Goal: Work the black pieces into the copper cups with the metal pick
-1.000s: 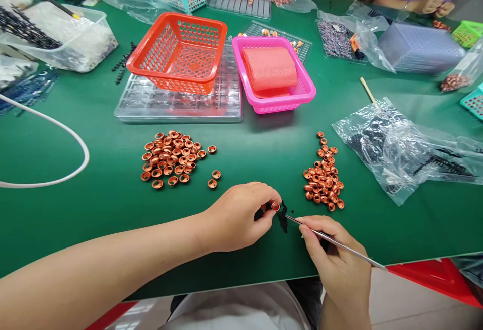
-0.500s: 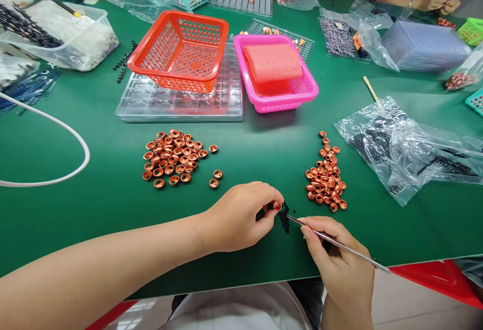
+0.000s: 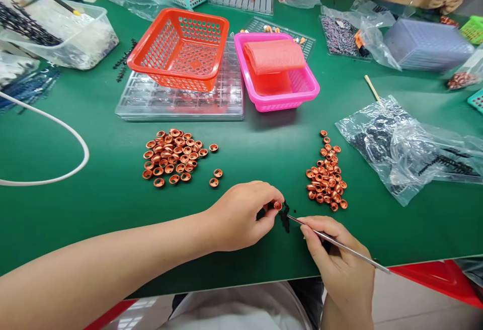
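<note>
Between thumb and forefinger, my left hand [image 3: 241, 217] pinches a small copper-coloured cup-shaped ring [image 3: 277, 205]. My right hand [image 3: 339, 254] is closed round a thin metal pick [image 3: 335, 242], much like a pen. The tip of the pick touches a little heap of tiny black pieces [image 3: 286, 219] on the green table, just right of the held ring. To the left lies a pile of copper rings [image 3: 171, 154], with a few loose ones beside it. Another pile of copper rings [image 3: 327, 179] is beyond my right hand.
An orange basket [image 3: 181, 76] stands on stacked clear trays [image 3: 124, 106]. Beside it is a pink basket [image 3: 260, 101] holding pink foam. Plastic bags with black parts [image 3: 396, 154] lie at right, a white cable [image 3: 85, 154] at left. Two people's hands [image 3: 437, 0] show across the table.
Hardly anything differs; the view has shifted very slightly. Both hands keep their grips, and the pick's tip stays at the black pieces.
</note>
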`<state>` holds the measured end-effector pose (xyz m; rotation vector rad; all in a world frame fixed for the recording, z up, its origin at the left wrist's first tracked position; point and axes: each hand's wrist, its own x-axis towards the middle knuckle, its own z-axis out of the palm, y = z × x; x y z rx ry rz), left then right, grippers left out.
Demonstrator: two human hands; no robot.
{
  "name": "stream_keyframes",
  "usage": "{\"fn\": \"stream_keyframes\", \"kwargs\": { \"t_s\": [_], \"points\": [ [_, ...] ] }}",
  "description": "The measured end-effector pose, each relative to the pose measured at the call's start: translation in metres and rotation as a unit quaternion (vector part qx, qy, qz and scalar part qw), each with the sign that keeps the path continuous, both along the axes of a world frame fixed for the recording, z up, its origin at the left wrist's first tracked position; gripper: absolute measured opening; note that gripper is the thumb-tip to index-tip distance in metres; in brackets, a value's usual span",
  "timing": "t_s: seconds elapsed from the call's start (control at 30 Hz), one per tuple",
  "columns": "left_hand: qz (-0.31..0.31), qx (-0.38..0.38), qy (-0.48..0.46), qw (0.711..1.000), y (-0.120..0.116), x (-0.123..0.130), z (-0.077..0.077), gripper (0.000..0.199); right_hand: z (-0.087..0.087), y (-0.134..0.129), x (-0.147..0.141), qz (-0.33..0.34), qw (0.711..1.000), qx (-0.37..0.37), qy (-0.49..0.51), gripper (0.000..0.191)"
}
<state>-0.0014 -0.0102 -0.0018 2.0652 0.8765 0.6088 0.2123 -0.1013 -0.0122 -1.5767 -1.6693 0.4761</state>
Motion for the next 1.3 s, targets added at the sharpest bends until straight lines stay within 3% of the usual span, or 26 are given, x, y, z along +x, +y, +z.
{"fn": "stream_keyframes", "kwargs": {
  "t_s": [0.17,0.27,0.37,0.5,1.3],
  "points": [
    [0.002,0.006,-0.003,1.000,0.000,0.000,0.000,0.014,-0.004,-0.006,-0.003,-0.019,0.998,0.016,0.066,0.015],
    [-0.006,0.032,-0.009,0.999,-0.003,0.000,0.002,0.014,-0.005,-0.009,-0.005,-0.029,0.989,0.063,0.129,0.019],
    [-0.020,0.061,-0.018,0.998,-0.008,0.001,0.004,0.013,-0.005,-0.012,-0.005,0.004,0.984,0.097,0.148,0.024],
    [-0.026,0.075,-0.027,0.996,-0.013,0.004,0.005,0.013,-0.003,-0.011,-0.001,0.067,0.986,0.090,0.127,0.032],
    [-0.018,0.084,-0.030,0.996,-0.015,0.005,0.002,0.011,-0.004,-0.012,-0.004,0.085,0.990,0.096,0.051,0.037]
  ]
}}
